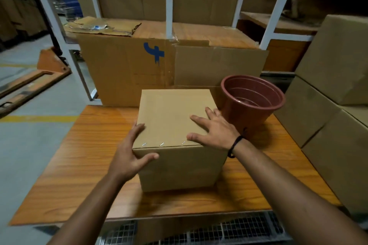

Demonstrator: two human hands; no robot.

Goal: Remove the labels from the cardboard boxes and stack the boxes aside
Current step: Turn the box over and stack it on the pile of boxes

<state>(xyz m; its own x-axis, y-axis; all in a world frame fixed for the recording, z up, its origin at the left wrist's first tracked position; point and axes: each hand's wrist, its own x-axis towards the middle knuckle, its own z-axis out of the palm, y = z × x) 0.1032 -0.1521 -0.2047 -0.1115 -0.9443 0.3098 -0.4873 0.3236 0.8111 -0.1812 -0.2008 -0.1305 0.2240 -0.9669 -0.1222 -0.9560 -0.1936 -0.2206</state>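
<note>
Hands (pixel 214 130) flat on box (pixel 175 117)

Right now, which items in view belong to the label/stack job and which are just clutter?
Job:
- small cardboard box on the wooden table, left hand at its corner, right hand flat on top; no label visible
- stacked boxes at right

Lying about:
- brown plastic pot beside the box
- flattened cardboard with blue mark
- pallet jack on floor
</note>
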